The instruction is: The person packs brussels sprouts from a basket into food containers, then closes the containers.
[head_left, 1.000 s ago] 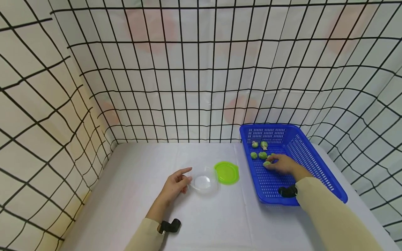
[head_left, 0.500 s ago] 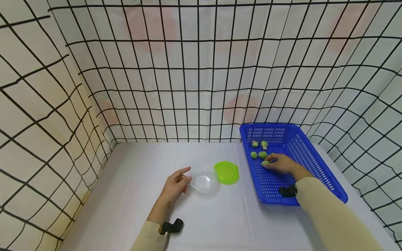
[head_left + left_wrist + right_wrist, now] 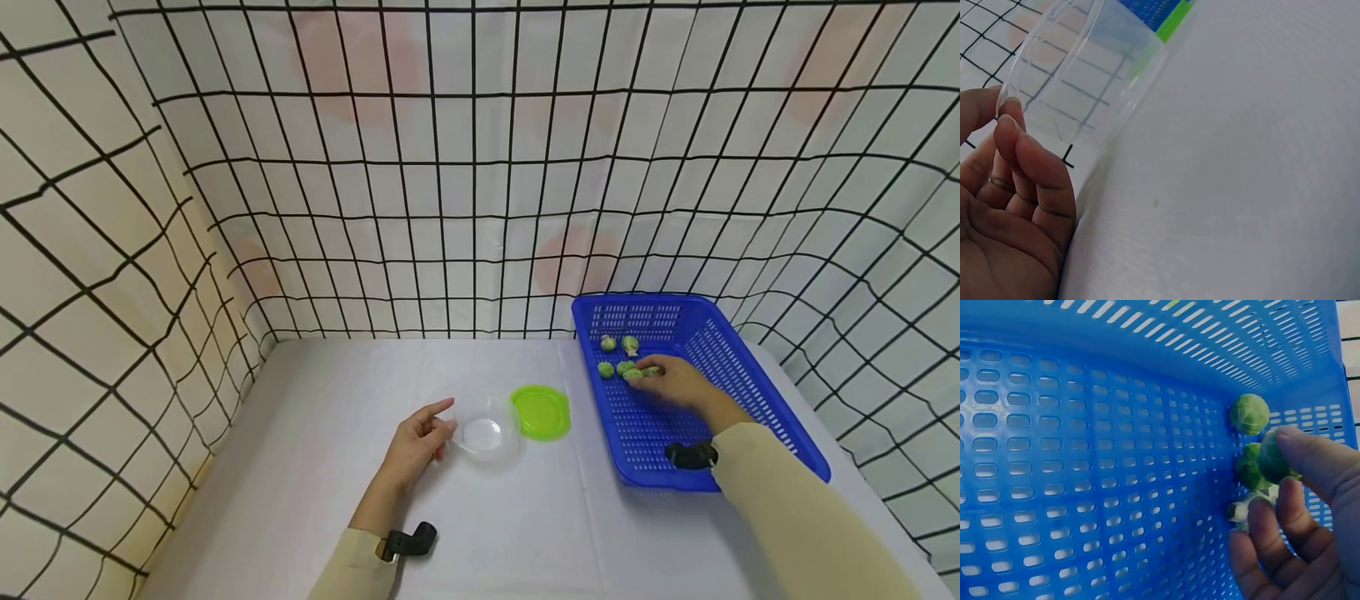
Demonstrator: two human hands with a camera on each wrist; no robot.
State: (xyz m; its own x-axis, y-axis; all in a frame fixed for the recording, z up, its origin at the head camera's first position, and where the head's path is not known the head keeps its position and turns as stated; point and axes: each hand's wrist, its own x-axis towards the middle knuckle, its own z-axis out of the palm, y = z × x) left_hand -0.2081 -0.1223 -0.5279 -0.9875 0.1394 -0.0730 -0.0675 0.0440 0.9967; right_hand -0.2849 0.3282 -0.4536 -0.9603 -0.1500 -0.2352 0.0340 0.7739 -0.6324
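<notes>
My left hand pinches the near left rim of a clear plastic bowl on the white table; in the left wrist view the fingertips meet at the bowl's rim. Over the blue basket, my right hand holds a Brussels sprout between thumb and fingers. Other sprouts lie on the basket floor, among them one green sprout and another just behind the held one. A pale-stemmed sprout is partly hidden by my fingers.
The blue basket stands at the right of the table, its walls slotted. A bright green lid lies between bowl and basket. Black wire mesh rises behind the table and along both sides.
My right hand, with the Brussels sprout, has shifted slightly toward the basket's far end, beside the other sprouts. My left hand stays at the bowl's rim.
</notes>
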